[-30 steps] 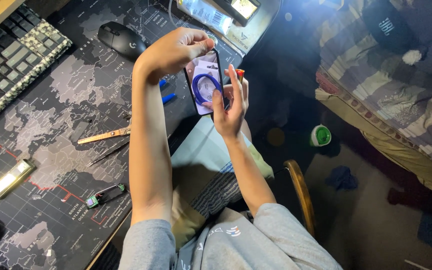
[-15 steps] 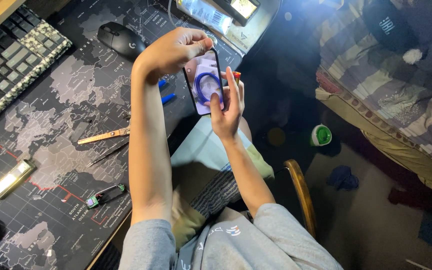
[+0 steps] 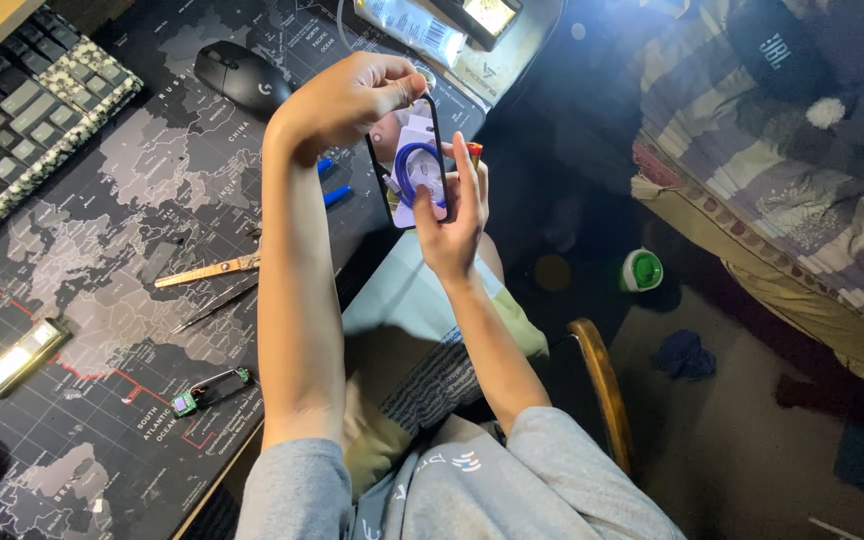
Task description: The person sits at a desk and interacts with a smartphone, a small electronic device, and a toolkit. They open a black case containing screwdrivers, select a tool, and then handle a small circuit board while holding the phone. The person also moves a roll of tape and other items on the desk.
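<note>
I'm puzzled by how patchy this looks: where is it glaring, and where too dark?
Head view: white glare blooms top centre beside the blanket; the lamp on the desk mat is blown out; the phone between both hands is lit and sharp; the floor at right falls into shadow.

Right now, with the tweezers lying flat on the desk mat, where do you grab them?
Probably pinch the tweezers across their wider upper-right end, coming straight down from above with fingers on both long edges. They lie flat and taper to a fine tip at lower left; the brass-coloured tool close alongside crowds one edge.
</note>
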